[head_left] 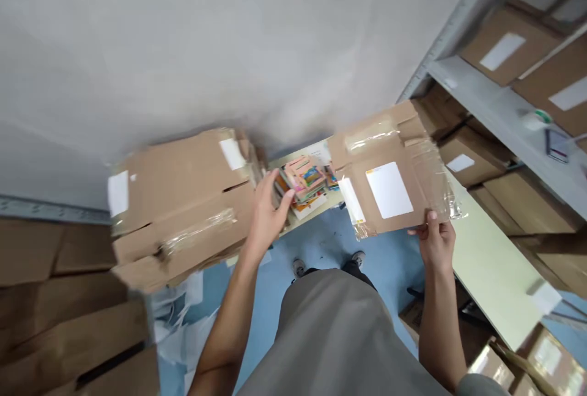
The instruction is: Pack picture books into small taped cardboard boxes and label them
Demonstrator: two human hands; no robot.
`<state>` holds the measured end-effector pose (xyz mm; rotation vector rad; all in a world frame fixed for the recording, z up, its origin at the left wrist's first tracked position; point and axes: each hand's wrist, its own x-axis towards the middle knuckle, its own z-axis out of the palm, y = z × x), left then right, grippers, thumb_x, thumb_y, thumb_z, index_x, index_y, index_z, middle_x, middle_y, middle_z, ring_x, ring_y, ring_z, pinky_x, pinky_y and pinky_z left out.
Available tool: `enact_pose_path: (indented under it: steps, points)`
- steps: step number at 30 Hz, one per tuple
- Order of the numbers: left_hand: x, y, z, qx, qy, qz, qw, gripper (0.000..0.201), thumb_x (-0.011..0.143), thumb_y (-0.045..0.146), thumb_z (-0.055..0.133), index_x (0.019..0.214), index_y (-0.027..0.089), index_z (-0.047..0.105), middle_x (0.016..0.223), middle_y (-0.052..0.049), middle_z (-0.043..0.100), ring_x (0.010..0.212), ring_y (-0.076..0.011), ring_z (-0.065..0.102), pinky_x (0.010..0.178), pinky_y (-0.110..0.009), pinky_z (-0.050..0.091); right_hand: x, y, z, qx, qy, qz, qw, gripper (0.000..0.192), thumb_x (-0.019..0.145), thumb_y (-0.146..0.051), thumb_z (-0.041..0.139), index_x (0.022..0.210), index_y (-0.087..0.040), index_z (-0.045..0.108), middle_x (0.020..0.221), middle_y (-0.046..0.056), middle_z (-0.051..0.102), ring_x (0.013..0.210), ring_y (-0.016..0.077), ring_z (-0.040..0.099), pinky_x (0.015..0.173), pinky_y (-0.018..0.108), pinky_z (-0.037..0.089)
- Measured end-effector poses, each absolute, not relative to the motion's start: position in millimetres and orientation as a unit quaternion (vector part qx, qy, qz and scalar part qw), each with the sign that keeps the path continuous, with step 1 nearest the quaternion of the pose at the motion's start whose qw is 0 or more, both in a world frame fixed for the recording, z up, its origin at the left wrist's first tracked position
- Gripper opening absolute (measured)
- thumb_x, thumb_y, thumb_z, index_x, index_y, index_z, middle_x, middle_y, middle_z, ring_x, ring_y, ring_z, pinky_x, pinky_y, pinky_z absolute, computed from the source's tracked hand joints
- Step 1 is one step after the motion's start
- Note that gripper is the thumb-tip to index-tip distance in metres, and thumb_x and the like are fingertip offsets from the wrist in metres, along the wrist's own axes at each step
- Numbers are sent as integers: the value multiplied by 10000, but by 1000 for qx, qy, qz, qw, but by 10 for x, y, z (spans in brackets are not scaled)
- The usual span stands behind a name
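Note:
My right hand [437, 241] pinches the lower right corner of a flattened cardboard box [355, 161] that carries white labels and clear, wrinkled tape. My left hand [269, 208] is empty, thumb and fingers apart. It lies between a pile of flattened cardboard boxes [188, 182] on the left and a stack of small colourful books or cards [305, 179]. Its palm overlaps the pile's right edge; whether it touches is unclear. The stack stands on a pale narrow tabletop [316, 205], partly covered by the cardboard in my right hand.
Grey metal shelves [486, 93] on the right hold labelled cardboard boxes. Another pale table [486, 249] runs along that side. Brown boxes [77, 316] fill the lower left, with white sheets or bags [183, 329] on the blue floor [321, 240]. A grey wall [206, 35] rises behind.

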<state>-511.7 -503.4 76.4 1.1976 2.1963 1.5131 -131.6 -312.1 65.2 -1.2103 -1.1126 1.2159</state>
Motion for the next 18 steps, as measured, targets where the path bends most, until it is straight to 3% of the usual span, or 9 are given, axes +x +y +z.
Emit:
enact_pose_path:
  steps: [6,9,13,18]
  points:
    - [-3782,-3017,513,539,633,503,237,771,1063,683,727,1678,239,592,1769,-196,585,1728,-401,475,1455,-594,352,156,-2731,549,-552,-482,454,507,697,809,-889,900,1001,-236,751,956,5,756,768,175,736,745,445,793]
    - [-3044,-2205,323,564,585,488,318,776,1037,728,726,1606,209,625,1646,-209,688,1633,-398,588,1409,-575,428,809,-2587,488,-566,-480,433,511,680,867,-912,836,974,-246,750,980,34,792,853,223,785,844,518,793]
    - [-2141,-1569,5,581,548,445,406,650,1037,713,709,1453,216,658,1483,-183,781,1431,-360,734,1305,-532,545,1528,-2440,291,-600,-465,398,515,652,967,-894,745,1054,-248,751,1034,57,820,945,238,805,1017,551,746]
    - [-1388,-1206,-438,562,531,422,473,612,1004,657,731,1437,249,588,1596,-189,696,1567,-349,640,1358,-539,491,2067,-2251,-58,-641,-442,381,498,627,936,-795,848,1225,-250,736,1268,112,804,1201,274,792,1183,528,649]
